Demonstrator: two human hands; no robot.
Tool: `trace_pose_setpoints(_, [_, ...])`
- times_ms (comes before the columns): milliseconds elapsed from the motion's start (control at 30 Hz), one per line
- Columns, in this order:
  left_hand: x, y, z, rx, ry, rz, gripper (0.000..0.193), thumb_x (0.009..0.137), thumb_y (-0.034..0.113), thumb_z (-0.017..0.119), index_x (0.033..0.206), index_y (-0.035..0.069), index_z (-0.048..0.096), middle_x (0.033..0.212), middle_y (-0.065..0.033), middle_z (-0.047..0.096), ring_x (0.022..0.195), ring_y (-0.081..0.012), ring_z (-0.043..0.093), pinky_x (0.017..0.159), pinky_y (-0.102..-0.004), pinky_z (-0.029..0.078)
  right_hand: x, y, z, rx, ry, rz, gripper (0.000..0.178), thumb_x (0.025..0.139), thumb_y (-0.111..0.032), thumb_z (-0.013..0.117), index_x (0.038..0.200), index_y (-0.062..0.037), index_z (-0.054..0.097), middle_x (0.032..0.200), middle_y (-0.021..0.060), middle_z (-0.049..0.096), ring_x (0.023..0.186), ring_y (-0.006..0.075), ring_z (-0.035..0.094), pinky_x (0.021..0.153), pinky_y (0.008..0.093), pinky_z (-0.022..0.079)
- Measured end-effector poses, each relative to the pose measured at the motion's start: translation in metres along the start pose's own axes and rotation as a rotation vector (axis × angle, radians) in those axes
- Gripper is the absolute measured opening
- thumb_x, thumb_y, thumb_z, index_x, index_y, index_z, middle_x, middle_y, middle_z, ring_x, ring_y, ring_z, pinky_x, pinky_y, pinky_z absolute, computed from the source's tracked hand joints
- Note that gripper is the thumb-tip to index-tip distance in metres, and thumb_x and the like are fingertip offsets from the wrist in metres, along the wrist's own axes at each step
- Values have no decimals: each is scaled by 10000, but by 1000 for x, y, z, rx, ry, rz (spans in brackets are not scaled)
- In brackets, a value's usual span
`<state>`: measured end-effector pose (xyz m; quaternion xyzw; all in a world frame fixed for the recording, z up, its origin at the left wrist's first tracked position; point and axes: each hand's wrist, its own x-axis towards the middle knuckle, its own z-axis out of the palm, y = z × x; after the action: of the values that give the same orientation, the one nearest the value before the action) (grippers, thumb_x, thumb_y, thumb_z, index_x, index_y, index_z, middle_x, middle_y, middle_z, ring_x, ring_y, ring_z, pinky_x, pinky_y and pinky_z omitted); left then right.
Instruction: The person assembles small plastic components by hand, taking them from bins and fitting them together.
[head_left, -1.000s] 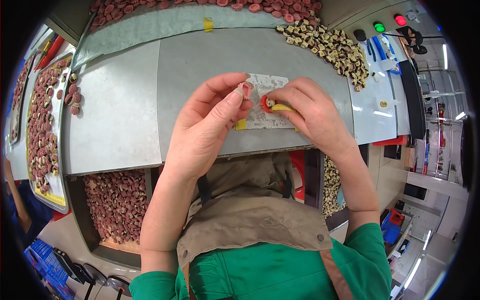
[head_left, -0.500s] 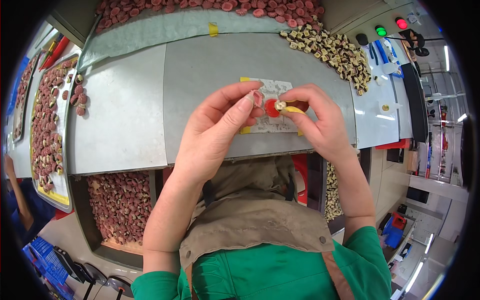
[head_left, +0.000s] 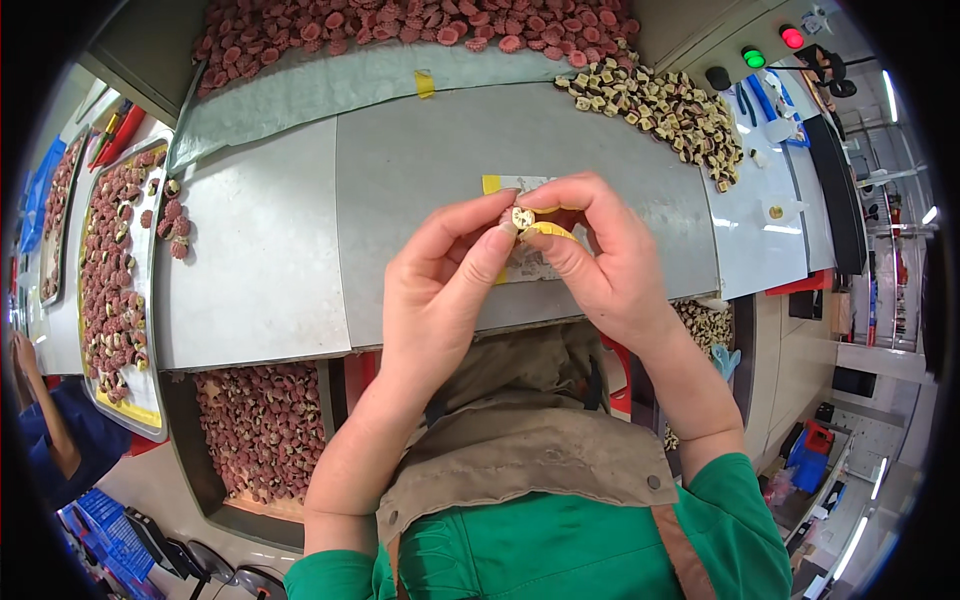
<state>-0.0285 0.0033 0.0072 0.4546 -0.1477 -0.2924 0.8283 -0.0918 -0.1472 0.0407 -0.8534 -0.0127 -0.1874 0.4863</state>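
Observation:
My hands meet above the grey worktop. The fingers of my left hand [head_left: 440, 275] close on a pink ridged cup-shaped shell, mostly hidden now by the fingers and the piece in front of it. With thumb and forefinger, both wrapped in yellow, my right hand [head_left: 615, 265] pinches a small round cream piece [head_left: 522, 217] with dark marks. That piece sits at the shell, touching my left fingertips; how deep it goes in cannot be told. Beneath the hands lies a worn white plate [head_left: 525, 268] held with yellow tape, partly covered.
Pink shells [head_left: 400, 30] lie heaped along the back, cream-and-dark pieces [head_left: 660, 115] at back right. A tray [head_left: 150, 400] of pink-and-cream pieces stands left, with a co-worker's arm [head_left: 50, 410] beyond. Under the table edge are bins of pink-and-cream pieces [head_left: 260, 430] and cream pieces [head_left: 700, 325].
My hands have come together, bringing the cream piece up to the pink shell. The red round spot on the white plate is now hidden behind them. The view has shifted slightly.

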Motion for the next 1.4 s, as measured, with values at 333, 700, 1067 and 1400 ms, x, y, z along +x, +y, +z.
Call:
trace_pose_setpoints(333, [3,7,-3,-63,-135,-44,476,949,66,594,1396,11,439,1132,-94,609,1046,-140,595,910,-266,476,1,-2,-6,-154,-29,-145,356,851,-307,723,1062,-51,595,1044,86,590,967,226,574,813,326,489])
trace_pose_setpoints(700, [-1,-1,15,209,-64,51,624,863,28,661,1408,12,357,1039,-96,626,982,-147,621,887,-287,496,0,17,-6,-91,-42,-162,297,704,-59,781,945,-81,609,964,53,580,870,209,563,650,303,518])
trace_pose_setpoints(1067, [12,36,-26,1254,-124,370,306,828,40,684,1127,30,621,985,-95,667,900,-253,631,842,-350,503,15,27,-46,-392,-48,-234,248,782,-77,716,1007,-54,617,945,91,618,881,273,598,784,366,487])
trace_pose_setpoints(1400, [85,88,-54,1729,0,633,330,835,106,662,1160,71,624,1101,-124,628,1018,-321,586,884,-417,456,76,89,-98,-773,7,-162,179,843,-88,648,1011,-40,609,978,116,614,925,320,593,814,397,487])
